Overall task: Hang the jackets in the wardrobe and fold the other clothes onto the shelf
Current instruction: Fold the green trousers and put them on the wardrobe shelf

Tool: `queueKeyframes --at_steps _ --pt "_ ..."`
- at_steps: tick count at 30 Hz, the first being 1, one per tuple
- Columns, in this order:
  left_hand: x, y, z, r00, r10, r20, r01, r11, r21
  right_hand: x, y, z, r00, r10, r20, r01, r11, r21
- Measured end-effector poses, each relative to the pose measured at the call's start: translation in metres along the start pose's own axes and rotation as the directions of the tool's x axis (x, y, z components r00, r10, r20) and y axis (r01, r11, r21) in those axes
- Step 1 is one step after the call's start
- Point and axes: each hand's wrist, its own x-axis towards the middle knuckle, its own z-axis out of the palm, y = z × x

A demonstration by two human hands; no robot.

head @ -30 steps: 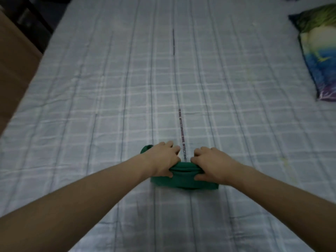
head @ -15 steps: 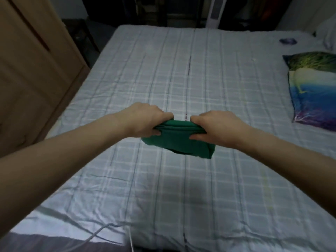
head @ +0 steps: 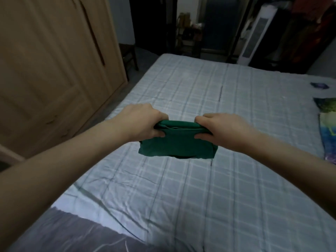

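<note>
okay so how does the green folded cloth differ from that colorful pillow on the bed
The green folded cloth is one plain colour; the colourful pillow is printed in green, yellow, blue and purple. The cloth is held up above the bed, gripped by the left hand and right hand; the pillow lies on the bed at its right edge, untouched. The cloth shows whole; the pillow is cut off by the frame. Both are soft fabric things.

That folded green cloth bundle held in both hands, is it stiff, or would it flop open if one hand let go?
Probably floppy: the folded green cloth bundle sags below where the left hand and right hand pinch it. It looks light, since the pinch alone holds it above the checked bedsheet. Released on one side, it would likely unfold.
</note>
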Motion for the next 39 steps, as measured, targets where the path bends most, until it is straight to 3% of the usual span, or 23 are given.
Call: queueKeyframes --at_steps 7,13,23,30,39 --pt "-0.130 -0.079 0.011 0.977 -0.208 0.037 0.208 0.978 0.016 0.075 -0.121 -0.013 0.979 -0.206 0.015 0.205 0.978 0.038" --pt "-0.269 -0.139 0.019 0.907 -0.415 0.070 0.414 0.910 0.024 0.140 -0.248 -0.028 0.911 -0.412 -0.024 0.413 0.910 0.032" --pt "-0.500 -0.170 0.007 0.646 -0.757 0.098 0.749 0.653 0.112 0.214 -0.465 -0.064 0.635 -0.761 -0.131 0.771 0.634 0.057" --pt "-0.589 -0.201 -0.018 0.466 -0.880 0.092 0.881 0.471 0.045 0.260 -0.567 -0.106 0.521 -0.842 -0.138 0.851 0.498 0.167" --pt "-0.637 -0.264 -0.028 0.356 -0.932 0.067 0.931 0.360 0.060 0.350 -0.642 -0.133 0.324 -0.937 -0.128 0.939 0.302 0.167"
